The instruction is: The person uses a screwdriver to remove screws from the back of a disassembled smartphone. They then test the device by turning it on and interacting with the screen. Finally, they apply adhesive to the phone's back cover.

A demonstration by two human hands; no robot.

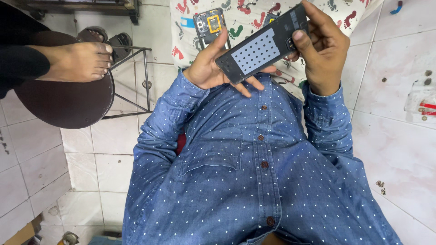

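The person sits in a blue dotted shirt [254, 181] and holds a dark phone back cover [261, 47] up between both hands, inner side facing the camera. That side shows a pale blue-grey patch with rows of small dots, and the tilt looks meant to bring it into plain view.

The left hand [211, 63] is closed loosely round the lower end of the cover: the thumb rises along the near edge and the fingers curl underneath, their tips showing below the panel. It seems to carry the weight like a cradle. The right hand [320, 47] is closed on the upper end, fingers wrapped over the far edge and the thumb pressed flat on the inner face near the camera cut-out, probably to steady that corner or feel along it.

Just beyond the left hand, on a white cloth [245, 18] printed with coloured footprints, lies an opened phone body [210, 25], its inner parts and a yellow piece exposed. It lies within easy reach of either hand.

Well off from the left hand, someone else's bare foot [79, 61] rests on a round dark stool [68, 104] with a metal frame. Pale floor tiles [390, 122], stained in places, spread out beyond the right hand.
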